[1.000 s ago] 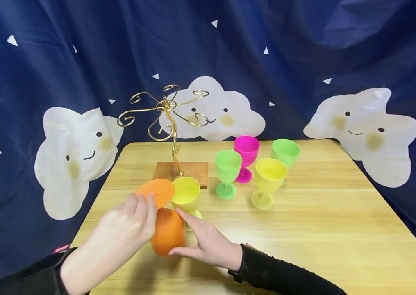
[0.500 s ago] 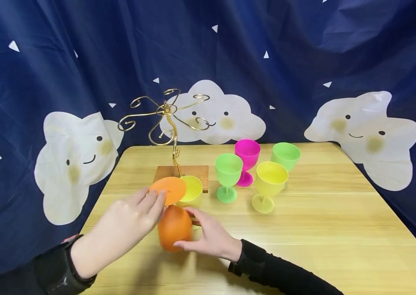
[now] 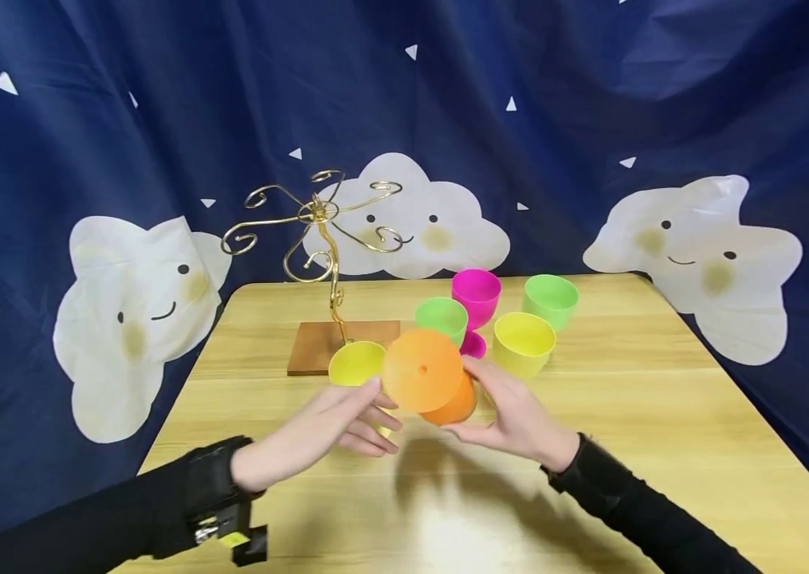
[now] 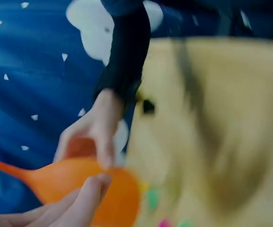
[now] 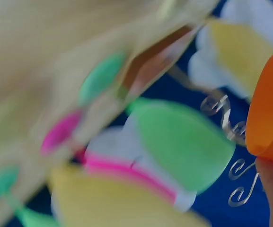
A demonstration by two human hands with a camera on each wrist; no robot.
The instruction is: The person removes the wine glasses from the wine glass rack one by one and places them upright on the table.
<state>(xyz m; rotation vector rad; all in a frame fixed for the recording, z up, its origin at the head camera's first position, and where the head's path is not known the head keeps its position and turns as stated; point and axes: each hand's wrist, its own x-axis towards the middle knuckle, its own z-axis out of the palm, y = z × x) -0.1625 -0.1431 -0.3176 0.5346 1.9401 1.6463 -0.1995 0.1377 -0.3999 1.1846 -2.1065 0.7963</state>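
Observation:
An orange goblet (image 3: 422, 371) is raised above the table in the head view, its round foot facing me and most of its bowl behind the foot. My right hand (image 3: 522, 418) grips the bowl, thumb below and fingers above. Beside the foot, my left hand (image 3: 335, 426) has its fingers loosely extended and its thumb at the foot's edge; whether it touches is hard to tell. In the left wrist view, left fingers (image 4: 79, 208) lie along the orange bowl (image 4: 112, 198). The right wrist view shows part of the orange bowl (image 5: 268, 111) at its right edge.
Behind the left hand stands a yellow goblet (image 3: 355, 363). Green (image 3: 441, 317), magenta (image 3: 476, 293) and yellow goblets (image 3: 524, 343), plus another green goblet (image 3: 551, 299), stand near the middle of the table. A gold wire stand (image 3: 335, 279) on a wooden base (image 3: 307, 351) is behind.
The orange goblet has moved right and up with my right hand, its foot turning toward me. My left hand has followed rightward, and its fingers have loosened from the foot.

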